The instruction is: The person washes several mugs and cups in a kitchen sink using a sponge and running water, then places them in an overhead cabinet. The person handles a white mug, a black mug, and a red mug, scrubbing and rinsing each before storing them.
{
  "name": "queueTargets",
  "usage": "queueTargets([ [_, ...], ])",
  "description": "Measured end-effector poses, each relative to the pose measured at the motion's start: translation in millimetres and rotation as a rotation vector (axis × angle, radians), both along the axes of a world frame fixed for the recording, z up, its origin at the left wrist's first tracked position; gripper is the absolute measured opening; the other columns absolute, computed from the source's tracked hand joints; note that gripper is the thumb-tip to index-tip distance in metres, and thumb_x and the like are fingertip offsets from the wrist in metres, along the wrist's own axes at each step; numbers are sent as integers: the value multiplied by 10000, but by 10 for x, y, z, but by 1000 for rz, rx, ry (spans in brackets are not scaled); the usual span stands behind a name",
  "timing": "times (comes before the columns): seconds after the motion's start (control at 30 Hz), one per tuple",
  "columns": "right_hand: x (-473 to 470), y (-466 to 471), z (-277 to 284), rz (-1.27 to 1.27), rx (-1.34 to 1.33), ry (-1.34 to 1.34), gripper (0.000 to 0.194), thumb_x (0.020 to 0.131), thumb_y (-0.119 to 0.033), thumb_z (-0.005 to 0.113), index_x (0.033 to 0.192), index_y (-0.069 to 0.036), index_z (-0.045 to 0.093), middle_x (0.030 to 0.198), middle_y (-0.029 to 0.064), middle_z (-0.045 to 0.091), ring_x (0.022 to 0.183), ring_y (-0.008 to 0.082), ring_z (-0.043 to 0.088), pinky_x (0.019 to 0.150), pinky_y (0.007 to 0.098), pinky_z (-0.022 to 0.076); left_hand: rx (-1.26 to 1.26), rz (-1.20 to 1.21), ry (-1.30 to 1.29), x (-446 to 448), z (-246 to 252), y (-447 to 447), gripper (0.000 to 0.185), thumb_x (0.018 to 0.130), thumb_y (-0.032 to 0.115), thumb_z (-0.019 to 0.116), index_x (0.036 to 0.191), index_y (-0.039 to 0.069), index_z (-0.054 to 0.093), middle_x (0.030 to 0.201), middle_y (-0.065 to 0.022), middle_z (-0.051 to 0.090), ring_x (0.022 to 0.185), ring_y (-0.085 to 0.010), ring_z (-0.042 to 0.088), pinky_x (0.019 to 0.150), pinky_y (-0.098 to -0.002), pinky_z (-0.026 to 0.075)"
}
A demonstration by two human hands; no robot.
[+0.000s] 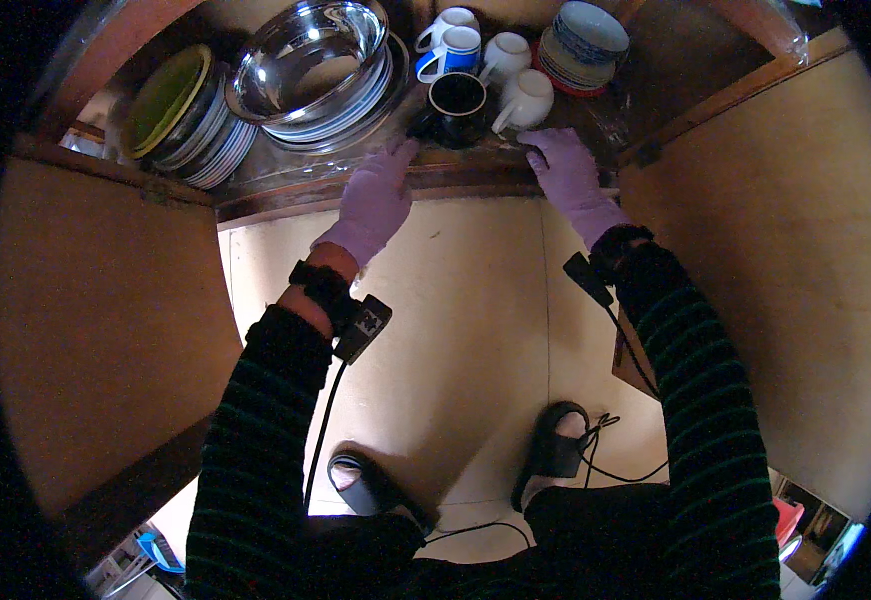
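Observation:
Both my hands wear pink-purple gloves and reach to the front edge of a wooden cabinet shelf (465, 171). My left hand (377, 196) has its fingertips beside the dark handle of a black mug (456, 112); whether they touch it is unclear. On the other side, my right hand (567, 169) rests at the shelf edge just below a white cup (528, 99), thumb and fingers apart with nothing between them. Behind these stand another white cup (508, 52), a blue-and-white mug (456, 54) and a white mug (456, 16).
Stacked plates (219, 154) and a green-lined dish (169, 101) lean at the shelf's left. A shiny metal bowl (308, 64) sits on more plates. Small bowls (591, 30) are stacked at the right. Open cabinet doors (105, 300) flank me, and cables (327, 427) hang from my wrist devices.

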State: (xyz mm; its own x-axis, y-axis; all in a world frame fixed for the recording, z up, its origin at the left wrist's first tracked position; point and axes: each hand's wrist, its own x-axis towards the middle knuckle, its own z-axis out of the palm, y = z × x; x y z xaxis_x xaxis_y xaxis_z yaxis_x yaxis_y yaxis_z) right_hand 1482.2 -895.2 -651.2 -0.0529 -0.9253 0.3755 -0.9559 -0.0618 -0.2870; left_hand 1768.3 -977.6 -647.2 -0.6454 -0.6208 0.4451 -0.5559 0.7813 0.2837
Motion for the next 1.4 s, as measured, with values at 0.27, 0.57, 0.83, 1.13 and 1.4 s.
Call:
queueTargets([
  [0.27, 180, -135, 92, 68, 51, 79, 210, 821, -165, 669, 1028, -141, 696, 1011, 74, 655, 973, 303, 592, 844, 422, 503, 1, 162, -26, -247, -125, -150, 292, 784, 205, 692, 1074, 168, 677, 913, -110, 674, 908, -330, 617, 776, -451, 500],
  [0.57, 222, -307, -160, 75, -62, 224, 137, 800, -149, 666, 936, -147, 684, 917, 72, 613, 947, 292, 586, 792, 417, 516, -38, 274, -163, -372, -226, -214, 122, 813, 225, 671, 921, 180, 705, 857, -70, 651, 865, -294, 600, 726, -428, 504],
  [0.83, 205, -250, -166, 135, -39, 206, 73, 812, -154, 650, 881, -128, 656, 910, 70, 604, 937, 291, 578, 782, 415, 516, -39, 206, -139, -298, -284, -235, 78, 815, 180, 649, 847, 199, 718, 854, -67, 645, 858, -291, 611, 690, -420, 516],
  [1.13, 202, -156, -133, 157, 30, 220, 107, 810, -122, 631, 913, -114, 661, 933, 88, 612, 946, 304, 592, 794, 427, 516, -79, 177, -184, -269, -143, -220, 116, 825, 176, 629, 886, 172, 727, 860, -89, 641, 808, -305, 631, 660, -425, 523],
  [1.4, 252, 63, 3, 174, 108, 249, 127, 780, -77, 631, 897, -122, 652, 882, 82, 621, 870, 310, 598, 732, 428, 518, -75, 133, -472, -36, -248, -164, 152, 838, 136, 586, 962, 141, 675, 983, -96, 625, 944, -282, 604, 788, -387, 495],
])
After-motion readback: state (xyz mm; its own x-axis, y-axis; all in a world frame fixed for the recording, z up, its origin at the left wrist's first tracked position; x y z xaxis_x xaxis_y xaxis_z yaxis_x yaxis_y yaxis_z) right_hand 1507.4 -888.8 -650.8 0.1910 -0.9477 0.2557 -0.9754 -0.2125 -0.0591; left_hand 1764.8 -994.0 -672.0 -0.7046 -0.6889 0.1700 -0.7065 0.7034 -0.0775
